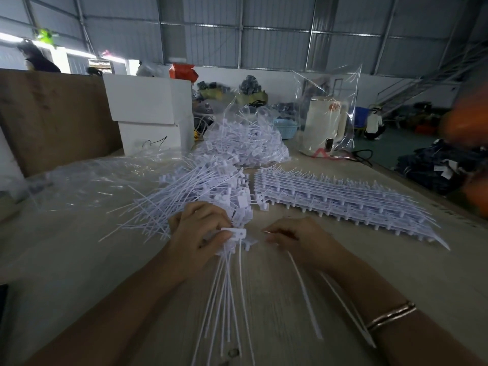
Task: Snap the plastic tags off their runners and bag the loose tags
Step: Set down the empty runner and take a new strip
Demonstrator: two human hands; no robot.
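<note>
My left hand [200, 233] grips a bundle of white plastic tags [232, 262] by their heads, their long thin tails trailing toward me. My right hand [295, 237] is curled beside it and pinches thin white tails [303, 286] that run back under my wrist. A loose heap of snapped-off tags [195, 188] lies just beyond my left hand. Flat stacked runners with tags attached [338, 196] lie to the right on the table. A clear bag stuffed with tags [245, 143] sits farther back.
Empty clear plastic bags [87, 178] lie at the left of the table [79, 260]. White boxes [150, 114] and a brown cardboard sheet [52, 114] stand behind. An upright clear bag around a white container [327, 120] stands at the back right.
</note>
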